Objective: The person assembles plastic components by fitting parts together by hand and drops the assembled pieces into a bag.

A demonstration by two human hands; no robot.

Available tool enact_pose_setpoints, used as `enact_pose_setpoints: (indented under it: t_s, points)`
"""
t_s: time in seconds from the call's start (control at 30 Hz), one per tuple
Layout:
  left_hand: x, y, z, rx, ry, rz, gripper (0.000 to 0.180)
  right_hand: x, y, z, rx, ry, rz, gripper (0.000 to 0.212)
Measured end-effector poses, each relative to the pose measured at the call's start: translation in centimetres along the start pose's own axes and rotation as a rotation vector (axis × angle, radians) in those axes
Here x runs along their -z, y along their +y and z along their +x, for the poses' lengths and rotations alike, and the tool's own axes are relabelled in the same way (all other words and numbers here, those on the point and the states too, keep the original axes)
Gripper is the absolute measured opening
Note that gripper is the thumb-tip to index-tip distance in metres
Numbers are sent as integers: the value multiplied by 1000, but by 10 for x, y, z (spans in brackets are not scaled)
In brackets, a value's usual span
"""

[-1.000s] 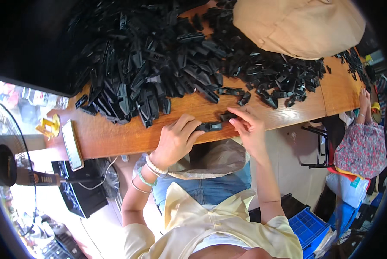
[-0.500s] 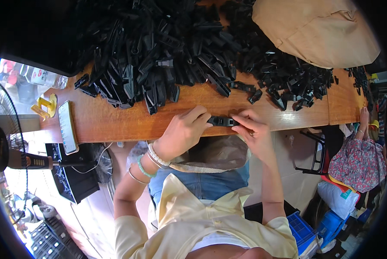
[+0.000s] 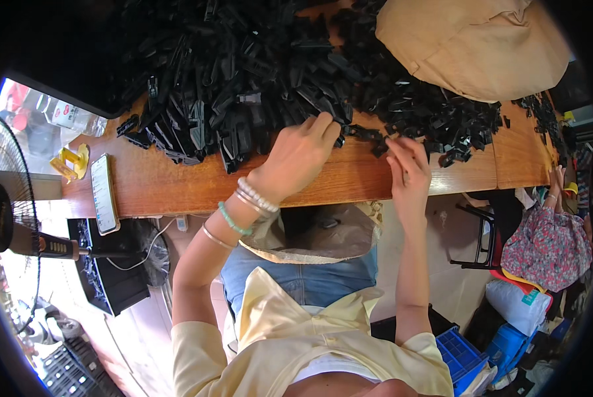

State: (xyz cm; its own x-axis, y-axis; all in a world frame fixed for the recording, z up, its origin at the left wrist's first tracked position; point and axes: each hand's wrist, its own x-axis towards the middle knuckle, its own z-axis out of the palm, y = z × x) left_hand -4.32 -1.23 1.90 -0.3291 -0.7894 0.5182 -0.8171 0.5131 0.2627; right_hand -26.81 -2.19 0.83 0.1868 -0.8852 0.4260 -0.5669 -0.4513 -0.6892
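Observation:
My left hand (image 3: 299,155), with bracelets at its wrist, is at the front edge of a heap of long black plastic parts (image 3: 237,99). Its fingers are bent together over one long black part (image 3: 340,140); the fingertips are partly hidden. Further right, my right hand (image 3: 412,169) reaches toward the small black plastic pieces (image 3: 435,116), thumb and forefinger apart. Its forefinger comes close to a small black piece (image 3: 379,148) at the heap's near edge. Below the table edge, an open sack (image 3: 349,251) lies over my lap, with something small and dark inside.
A phone (image 3: 104,192) and a yellow holder (image 3: 71,163) are at the left of the wooden table (image 3: 197,188). A fan (image 3: 5,218) stands beyond them. A tan cloth bundle (image 3: 475,49) sits at the back right. Another person (image 3: 548,245) works at far right, near a black stool (image 3: 478,235).
The black joined part that both hands held above the table edge is gone from them. Both hands have moved apart and forward, the left to the long parts, the right to the small pieces.

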Motion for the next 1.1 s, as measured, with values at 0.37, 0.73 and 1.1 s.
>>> enact_pose_setpoints:
  t_s: [0.37,0.73,1.1]
  points:
    - [16,23,-29,476,21,-688,29,-3,8,3,142,-129,-196,22]
    - [17,8,-65,446,-24,-516,19,-17,-38,-19,-347,-289,548,23]
    - [13,2,-65,364,-1,-539,20,-20,-18,-6,-67,-412,285,26]
